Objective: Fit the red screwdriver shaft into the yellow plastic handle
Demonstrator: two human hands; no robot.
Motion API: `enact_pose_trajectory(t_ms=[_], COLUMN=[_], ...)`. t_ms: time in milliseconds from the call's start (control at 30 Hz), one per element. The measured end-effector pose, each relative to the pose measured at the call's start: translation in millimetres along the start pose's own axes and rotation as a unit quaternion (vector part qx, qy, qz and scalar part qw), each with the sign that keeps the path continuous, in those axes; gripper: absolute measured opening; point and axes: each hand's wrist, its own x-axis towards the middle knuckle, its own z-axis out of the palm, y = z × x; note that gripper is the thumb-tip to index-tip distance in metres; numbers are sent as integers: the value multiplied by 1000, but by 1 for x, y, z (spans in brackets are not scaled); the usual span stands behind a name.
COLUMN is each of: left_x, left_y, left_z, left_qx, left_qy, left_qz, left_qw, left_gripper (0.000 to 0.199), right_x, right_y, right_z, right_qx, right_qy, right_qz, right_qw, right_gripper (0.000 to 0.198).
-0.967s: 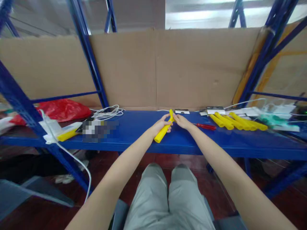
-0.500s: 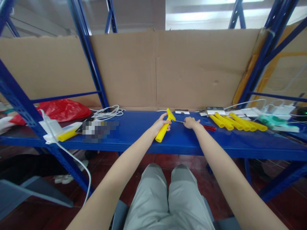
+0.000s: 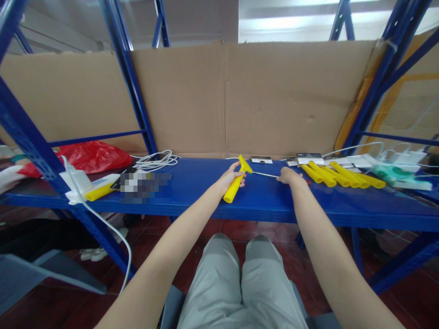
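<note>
- The person's left hand [image 3: 227, 179] is wrapped around a yellow tool [image 3: 232, 189], near its wide top. The fat handle end points down toward the person's lap.
- The tool is over the middle of the blue bench [image 3: 202, 185], close to the front edge.
- The right hand [image 3: 288, 175] is palm down on top of a screwdriver [image 3: 266, 174], with its fingers bent. A thin metal rod pokes out toward the yellow tool, and a bit of red shows by the wrist. The hand hides the rest, so one cannot tell if it is pinching tight.
- The rod's tip is right by the tool's wide top. One cannot tell if they touch.
- The step now looks like getting hold of the screwdriver, or letting it go, while the left hand holds the yellow tool.
- If it is to be picked up, the right fingers need to curl snugly around the red handle, and the left hand should keep steady.
- More yellow handles [image 3: 338, 177] lie in a row, past the right hand.
</note>
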Motion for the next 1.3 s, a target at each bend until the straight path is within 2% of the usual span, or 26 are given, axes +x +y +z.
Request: enact_pose_trajectory(t_ms=[100, 167, 500, 833, 1100, 1300], left_x=[1, 2, 3, 4, 3, 2], left_y=[-1, -1, -3, -4, -3, -2], left_z=[-1, -2, -4, -6, -4, -3], left_qx=[3, 5, 4, -15, -4, 3], left_qy=[7, 11, 15, 12, 21, 29], left_qz=[1, 1, 4, 4, -1, -7], left_qw=[1000, 1000, 1000, 1000, 1000, 1000], left_gripper=[62, 61, 58, 59, 59, 62], right_x=[-9, -12, -17, 7, 0, 6], right_y=[-5, -8, -3, 17, 8, 5], right_z=[-8, -10, -16, -1, -1, -3], right_qx=[-13, -18, -4, -68, -61, -57], right_qy=[-30, -22, -15, 8, 21, 23], right_qz=[58, 74, 110, 19, -6, -58], right_qw=[998, 997, 994, 997, 998, 996], right_gripper=[46, 50, 58, 41, 37, 37])
